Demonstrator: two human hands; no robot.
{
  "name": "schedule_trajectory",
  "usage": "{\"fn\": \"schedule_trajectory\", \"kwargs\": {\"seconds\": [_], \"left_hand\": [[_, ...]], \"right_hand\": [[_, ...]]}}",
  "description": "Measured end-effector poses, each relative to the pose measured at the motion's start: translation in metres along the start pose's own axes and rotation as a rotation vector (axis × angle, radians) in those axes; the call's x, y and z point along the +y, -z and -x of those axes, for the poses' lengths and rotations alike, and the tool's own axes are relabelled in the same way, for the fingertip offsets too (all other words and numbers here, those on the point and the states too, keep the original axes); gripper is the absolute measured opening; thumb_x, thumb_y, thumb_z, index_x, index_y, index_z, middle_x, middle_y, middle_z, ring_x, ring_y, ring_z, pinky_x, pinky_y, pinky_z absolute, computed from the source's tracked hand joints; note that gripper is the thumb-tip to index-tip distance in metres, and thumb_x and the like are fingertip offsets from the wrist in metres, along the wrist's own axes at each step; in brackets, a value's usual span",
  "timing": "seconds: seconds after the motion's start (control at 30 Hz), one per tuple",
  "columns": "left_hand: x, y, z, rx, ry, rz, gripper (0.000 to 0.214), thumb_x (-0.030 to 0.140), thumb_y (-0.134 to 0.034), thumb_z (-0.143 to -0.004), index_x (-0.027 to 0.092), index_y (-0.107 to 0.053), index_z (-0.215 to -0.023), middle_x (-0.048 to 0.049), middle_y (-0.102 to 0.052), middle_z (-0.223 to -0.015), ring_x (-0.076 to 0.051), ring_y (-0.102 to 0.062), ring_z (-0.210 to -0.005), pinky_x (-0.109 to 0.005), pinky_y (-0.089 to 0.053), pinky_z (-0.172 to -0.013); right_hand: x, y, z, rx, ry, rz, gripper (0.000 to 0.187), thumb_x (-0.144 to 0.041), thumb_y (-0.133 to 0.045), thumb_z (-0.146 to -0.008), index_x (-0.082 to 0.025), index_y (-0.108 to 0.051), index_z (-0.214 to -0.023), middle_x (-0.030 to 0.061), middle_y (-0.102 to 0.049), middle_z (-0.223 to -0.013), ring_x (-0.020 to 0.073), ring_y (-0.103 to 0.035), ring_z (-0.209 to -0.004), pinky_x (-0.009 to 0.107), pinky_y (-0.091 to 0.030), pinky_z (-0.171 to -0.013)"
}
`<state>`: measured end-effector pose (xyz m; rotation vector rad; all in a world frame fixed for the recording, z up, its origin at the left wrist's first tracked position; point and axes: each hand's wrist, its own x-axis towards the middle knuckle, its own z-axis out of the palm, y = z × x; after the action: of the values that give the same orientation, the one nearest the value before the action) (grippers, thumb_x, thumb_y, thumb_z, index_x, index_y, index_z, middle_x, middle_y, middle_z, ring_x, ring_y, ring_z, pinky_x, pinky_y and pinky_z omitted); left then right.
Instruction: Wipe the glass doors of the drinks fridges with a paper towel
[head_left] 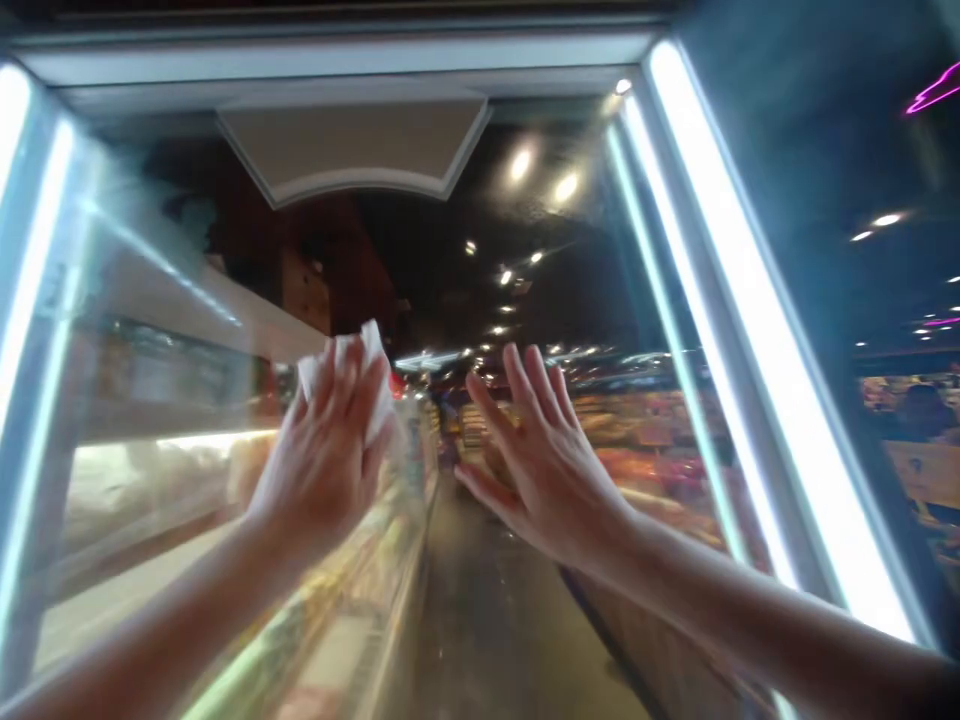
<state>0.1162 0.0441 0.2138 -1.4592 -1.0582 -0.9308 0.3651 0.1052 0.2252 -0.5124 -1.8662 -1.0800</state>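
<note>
A large upright glass pane (525,260) fills the view in front of me, framed by bright light tubes. My left hand (326,440) holds a white tissue or thin cloth (379,400) spread under its fingers, apparently flat against the glass. The tissue's crumpled edges stick out past the fingertips and along the thumb side. To its right, my right hand (551,455) is open, fingers spread and palm facing the pane, with nothing in it. Whether that palm touches the glass I cannot tell. Both forearms reach up from the lower corners.
Bright light tubes (780,330) run down the right side, others (45,270) down the left. A pale panel (360,140) shows near the top. Through or in the glass appear a long lit display case (330,640), an aisle floor (495,620) and blurred store shelves (637,440).
</note>
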Motion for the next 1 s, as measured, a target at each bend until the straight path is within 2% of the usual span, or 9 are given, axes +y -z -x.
{"fn": "schedule_trajectory", "kwargs": {"seconds": [0.1,0.27,0.43,0.5,0.6,0.73,0.83,0.93,1.0], "left_hand": [[-0.025,0.006,0.032,-0.035,-0.107,0.017,0.07,0.03,-0.041,-0.101,0.025,-0.009,-0.163,-0.0102,-0.019,-0.171,-0.03,-0.008,-0.159,-0.057,-0.026,-0.126],[-0.076,0.016,0.044,-0.013,0.145,0.012,0.059,0.037,-0.036,-0.102,0.029,-0.027,-0.159,-0.01,-0.012,-0.172,-0.039,0.001,-0.158,-0.07,-0.024,-0.121],[-0.106,0.024,0.106,-0.029,0.057,-0.006,0.067,0.028,-0.045,-0.099,0.03,-0.019,-0.161,-0.0095,-0.016,-0.171,-0.035,0.003,-0.159,-0.064,-0.03,-0.121],[-0.119,0.026,0.121,-0.023,0.072,-0.015,0.068,0.03,-0.046,-0.099,0.029,-0.018,-0.162,-0.0114,-0.016,-0.171,-0.037,0.002,-0.158,-0.066,-0.031,-0.12],[-0.132,0.026,0.126,0.025,0.121,-0.001,0.068,0.032,-0.045,-0.1,0.027,-0.017,-0.162,-0.0142,-0.012,-0.171,-0.04,0.005,-0.157,-0.072,-0.026,-0.12],[-0.134,0.027,0.143,0.049,0.112,0.012,0.072,0.027,-0.047,-0.099,0.027,-0.014,-0.162,-0.0139,-0.012,-0.171,-0.038,0.001,-0.158,-0.069,-0.029,-0.12],[-0.144,0.029,0.146,0.028,0.096,0.02,0.072,0.026,-0.048,-0.098,0.029,-0.015,-0.162,-0.0123,-0.015,-0.171,-0.037,0.0,-0.158,-0.067,-0.028,-0.122],[-0.155,0.031,0.14,0.043,0.197,0.02,0.067,0.031,-0.044,-0.1,0.029,-0.018,-0.162,-0.0136,-0.013,-0.171,-0.038,0.003,-0.158,-0.07,-0.024,-0.122],[-0.154,0.031,0.146,0.048,0.252,0.007,0.067,0.032,-0.043,-0.1,0.027,-0.017,-0.162,-0.0154,-0.01,-0.171,-0.039,0.003,-0.158,-0.072,-0.025,-0.12]], "right_hand": [[-0.037,-0.014,-0.009,-0.006,0.059,0.002,0.076,-0.056,-0.051,-0.099,-0.02,-0.027,-0.161,0.0162,-0.001,-0.173,0.0421,0.002,-0.158,0.071,-0.019,-0.122],[-0.09,-0.039,-0.057,0.027,-0.003,0.052,0.076,-0.057,-0.052,-0.098,-0.025,-0.026,-0.162,0.0136,-0.002,-0.173,0.0465,0.0,-0.157,0.08,-0.008,-0.118],[-0.143,-0.058,-0.05,-0.009,0.111,0.043,0.089,-0.066,-0.057,-0.092,-0.029,-0.019,-0.163,0.0128,-0.003,-0.173,0.0446,-0.002,-0.157,0.079,-0.009,-0.119],[-0.154,-0.062,-0.054,-0.016,0.106,0.06,0.09,-0.067,-0.059,-0.091,-0.03,-0.019,-0.163,0.013,-0.004,-0.173,0.0458,-0.002,-0.157,0.081,-0.007,-0.118],[-0.164,-0.067,-0.066,0.004,0.054,0.083,0.092,-0.069,-0.058,-0.091,-0.029,-0.019,-0.163,0.0139,-0.001,-0.173,0.0471,-0.001,-0.156,0.081,-0.006,-0.117],[-0.178,-0.071,-0.068,-0.007,0.075,0.1,0.095,-0.071,-0.057,-0.09,-0.025,-0.019,-0.163,0.0159,0.001,-0.172,0.047,-0.001,-0.156,0.08,-0.007,-0.118],[-0.185,-0.072,-0.073,-0.029,0.091,0.097,0.094,-0.072,-0.059,-0.088,-0.027,-0.023,-0.163,0.0147,-0.002,-0.173,0.0468,-0.002,-0.157,0.08,-0.008,-0.118],[-0.19,-0.074,-0.079,-0.016,0.063,0.099,0.092,-0.071,-0.059,-0.089,-0.028,-0.025,-0.162,0.0144,-0.005,-0.172,0.0469,-0.002,-0.156,0.08,-0.006,-0.118],[-0.193,-0.074,-0.073,-0.007,0.061,0.101,0.091,-0.068,-0.059,-0.09,-0.027,-0.023,-0.163,0.0151,-0.005,-0.172,0.0461,-0.002,-0.157,0.08,-0.007,-0.118]]}}
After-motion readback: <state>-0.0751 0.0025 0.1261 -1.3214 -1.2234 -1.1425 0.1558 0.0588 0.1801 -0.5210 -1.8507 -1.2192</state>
